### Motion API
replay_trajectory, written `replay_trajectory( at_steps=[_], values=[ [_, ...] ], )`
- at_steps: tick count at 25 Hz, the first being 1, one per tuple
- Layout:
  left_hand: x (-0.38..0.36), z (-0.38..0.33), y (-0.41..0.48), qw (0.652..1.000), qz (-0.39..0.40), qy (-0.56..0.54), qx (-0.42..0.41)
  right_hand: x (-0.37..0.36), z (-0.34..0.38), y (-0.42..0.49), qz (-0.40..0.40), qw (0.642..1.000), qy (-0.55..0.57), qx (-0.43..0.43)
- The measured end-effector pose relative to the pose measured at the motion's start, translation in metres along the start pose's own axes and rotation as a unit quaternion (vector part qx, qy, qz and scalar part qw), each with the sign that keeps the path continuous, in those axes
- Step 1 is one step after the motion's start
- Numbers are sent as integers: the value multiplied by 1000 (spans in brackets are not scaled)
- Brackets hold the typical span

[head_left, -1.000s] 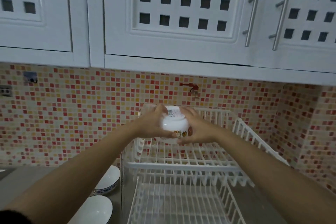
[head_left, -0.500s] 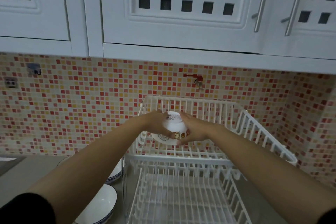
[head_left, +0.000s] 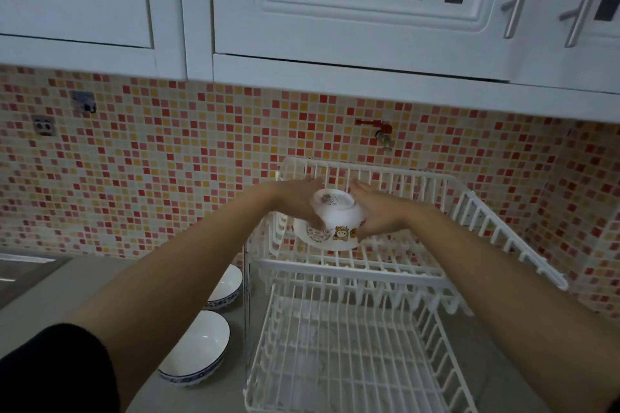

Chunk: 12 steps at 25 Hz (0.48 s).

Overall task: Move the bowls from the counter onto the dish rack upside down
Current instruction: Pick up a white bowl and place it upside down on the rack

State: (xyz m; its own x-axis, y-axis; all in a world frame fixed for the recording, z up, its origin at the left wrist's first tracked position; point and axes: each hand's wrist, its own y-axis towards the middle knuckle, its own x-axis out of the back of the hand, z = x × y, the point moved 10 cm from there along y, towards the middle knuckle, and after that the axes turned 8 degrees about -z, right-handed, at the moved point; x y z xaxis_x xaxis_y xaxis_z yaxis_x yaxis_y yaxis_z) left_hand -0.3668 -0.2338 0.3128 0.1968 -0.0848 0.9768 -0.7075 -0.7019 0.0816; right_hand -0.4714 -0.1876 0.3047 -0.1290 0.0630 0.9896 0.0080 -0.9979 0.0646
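Observation:
A white bowl with cartoon prints (head_left: 335, 221) is upside down, foot ring up, over the left of the upper tier of the white wire dish rack (head_left: 469, 211). My left hand (head_left: 295, 201) holds its left side and my right hand (head_left: 375, 211) its right side. Whether its rim touches the wires I cannot tell. Two white bowls with blue patterned outsides stand upright on the counter left of the rack: one nearer (head_left: 198, 349), one farther (head_left: 224, 285), partly hidden by my left forearm.
The rack's lower tier (head_left: 335, 362) holds nothing. White wall cabinets (head_left: 335, 27) hang above the mosaic backsplash. A red tap (head_left: 382, 131) juts from the wall behind the rack. A sink edge (head_left: 23, 268) shows at far left on the grey counter.
Both hands have lowered the upside-down bowl from above the rack down to the upper tier's left side. The view has tilted downward a little.

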Motion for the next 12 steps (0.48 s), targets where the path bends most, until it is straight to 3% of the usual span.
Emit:
replay_trajectory(
  at_steps=[2,6,9,12],
  values=[
    [26,5,-15,997,-71,-21,-14,21,14,-8,-51,998,36,-3],
    [74,44,-57,969,-219,-116,15,70,94,-27,-230,965,122,38],
    [89,93,-93,941,-273,-186,67,67,170,-27,-251,951,161,83],
    [86,156,-140,932,-290,-166,140,41,235,-10,-243,949,173,98]
  ],
)
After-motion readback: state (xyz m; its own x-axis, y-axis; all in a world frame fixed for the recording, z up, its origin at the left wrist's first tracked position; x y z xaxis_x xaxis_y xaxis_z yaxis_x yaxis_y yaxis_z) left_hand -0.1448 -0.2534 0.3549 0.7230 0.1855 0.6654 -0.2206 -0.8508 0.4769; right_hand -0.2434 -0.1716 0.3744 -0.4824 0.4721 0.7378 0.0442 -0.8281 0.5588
